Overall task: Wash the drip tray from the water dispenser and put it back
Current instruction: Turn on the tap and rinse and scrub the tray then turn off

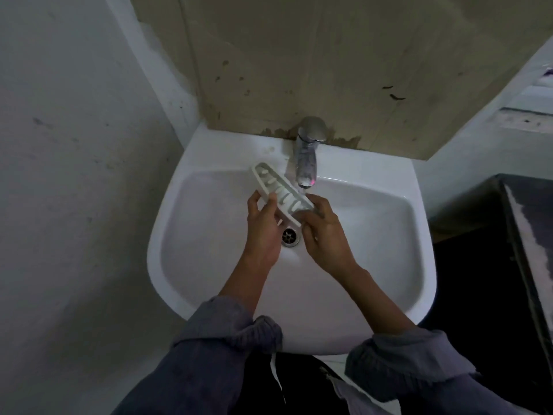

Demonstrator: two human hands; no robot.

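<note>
The drip tray [276,185] is a long white plastic piece with several slots, held slantwise over the white sink [209,265], its far end pointing up and left. My left hand [263,223] grips its near long edge from the left. My right hand [324,232] holds its right end, directly below the spout of the chrome tap [306,154]. A thin stream of water appears to fall from the spout onto that end. The drain [289,236] lies just beneath the tray, between my hands.
A stained beige panel [329,55] rises behind the tap. A white wall [74,175] stands close on the left. A dark cabinet or counter [514,250] stands to the right of the sink. Grey sleeves cover both forearms.
</note>
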